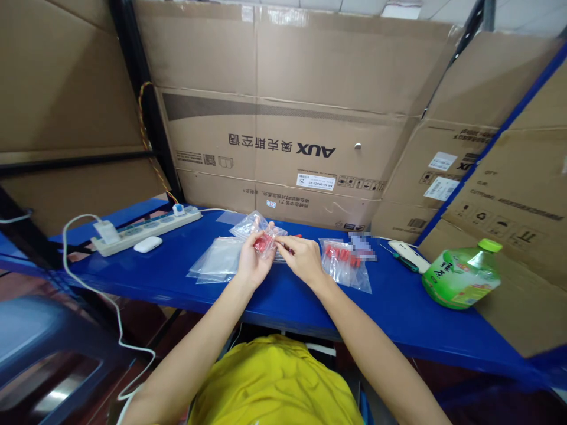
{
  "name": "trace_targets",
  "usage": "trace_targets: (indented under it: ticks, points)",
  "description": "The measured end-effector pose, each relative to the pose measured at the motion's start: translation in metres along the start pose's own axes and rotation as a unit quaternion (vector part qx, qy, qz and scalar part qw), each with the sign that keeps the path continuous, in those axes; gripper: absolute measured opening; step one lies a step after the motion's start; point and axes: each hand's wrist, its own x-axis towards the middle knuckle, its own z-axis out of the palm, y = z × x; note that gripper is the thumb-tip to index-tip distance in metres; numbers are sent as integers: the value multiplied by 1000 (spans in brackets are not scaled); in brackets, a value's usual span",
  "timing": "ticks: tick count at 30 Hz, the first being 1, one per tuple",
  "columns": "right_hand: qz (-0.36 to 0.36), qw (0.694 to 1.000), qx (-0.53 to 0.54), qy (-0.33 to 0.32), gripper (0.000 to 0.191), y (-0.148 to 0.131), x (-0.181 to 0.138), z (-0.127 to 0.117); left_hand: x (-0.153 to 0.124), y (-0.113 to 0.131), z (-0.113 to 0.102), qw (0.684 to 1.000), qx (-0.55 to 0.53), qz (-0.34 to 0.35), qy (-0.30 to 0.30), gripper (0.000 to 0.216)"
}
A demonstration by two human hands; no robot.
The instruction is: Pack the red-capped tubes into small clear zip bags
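Observation:
A clear plastic bag (250, 224) with something red inside is gripped in my left hand (254, 260), whose fingers curl around it. My right hand (305, 257) is closed in a pinch at the bag's right edge. Between its fingers shows a small dark reddish thing, too small to name. Left of my hands lies a stack of flat clear plastic bags (217, 258). To the right is a clear bag holding several red-handled pieces (343, 257). More red and metallic pieces are partly hidden behind my right hand.
On the blue table (381, 319), a white power strip (148, 229) and a white earbud case (147, 244) sit at the left. A green tea bottle (460, 277), a green-handled tool (405, 260) and a white object (410, 252) are at the right. Cardboard panels (283, 118) wall the back.

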Motion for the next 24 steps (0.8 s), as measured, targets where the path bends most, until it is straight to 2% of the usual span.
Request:
trace_targets:
  ticks: [5,8,12,15,19,24]
  points:
    - [-4,999,32,-23,29,15,7,-16,5,3,-5,998,-21,45,30,59]
    - [57,997,-25,-51,25,30,11,-30,5,4,-4,997,-42,60,34,56]
    - [119,971,-112,-175,9,47,11,-43,4,5,-3,996,-54,63,40,55]
    - [128,955,-122,-240,9,51,8,-44,5,5,-3,996,-50,58,46,56]
    - [120,950,-116,-263,16,51,6,-39,5,4,-3,996,-46,53,52,58]
    - [84,955,-149,-242,13,52,5,-34,6,5,-4,996,-51,54,56,58]
